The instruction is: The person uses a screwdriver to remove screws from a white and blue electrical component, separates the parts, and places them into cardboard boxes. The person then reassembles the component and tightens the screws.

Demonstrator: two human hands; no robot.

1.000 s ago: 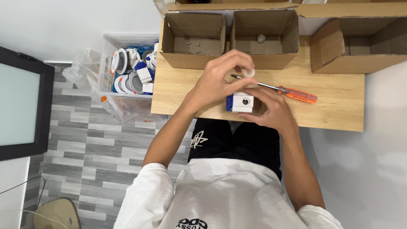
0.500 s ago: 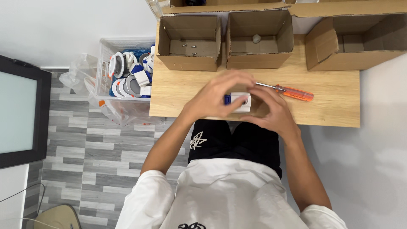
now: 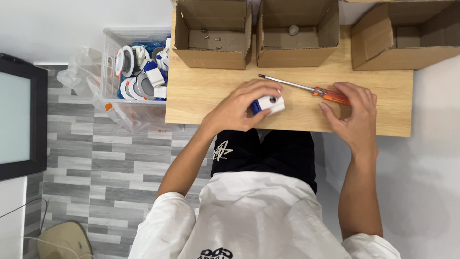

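Left hand (image 3: pixel 239 108) clasped over white-blue part (image 3: pixel 268 103), mostly hidden; right hand (image 3: pixel 352 112) now apart, fingers loosely on screwdriver (image 3: pixel 306 88) handle, grasp unclear.

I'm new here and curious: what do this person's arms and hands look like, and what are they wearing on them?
Both arms are bare from above the elbow down. The left hand and right hand wear no gloves, rings or watch that I can see. Short, loose white fabric sleeves end above the elbows, part of a white top with a black marking near the collar.
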